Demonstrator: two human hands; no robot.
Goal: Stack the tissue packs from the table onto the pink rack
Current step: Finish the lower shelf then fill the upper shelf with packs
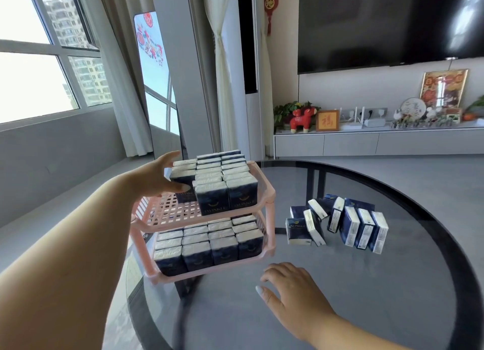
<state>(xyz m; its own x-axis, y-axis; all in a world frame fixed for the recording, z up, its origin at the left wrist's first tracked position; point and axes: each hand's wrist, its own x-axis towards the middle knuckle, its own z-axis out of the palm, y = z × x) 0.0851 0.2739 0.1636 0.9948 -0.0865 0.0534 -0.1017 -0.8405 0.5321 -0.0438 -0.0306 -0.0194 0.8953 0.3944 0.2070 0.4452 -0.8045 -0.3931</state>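
R hand [290, 286] flat on table [366, 284]; packs [337, 222] read "TWINKLE".

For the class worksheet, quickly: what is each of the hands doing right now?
Left hand: holding a tissue pack on the pink rack's upper tier.
Right hand: open, palm down over the table, holding nothing.

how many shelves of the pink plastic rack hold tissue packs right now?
2: the upper shelf, bare at its front left, and the lower shelf, filled across its front. Rear rows partly hidden.
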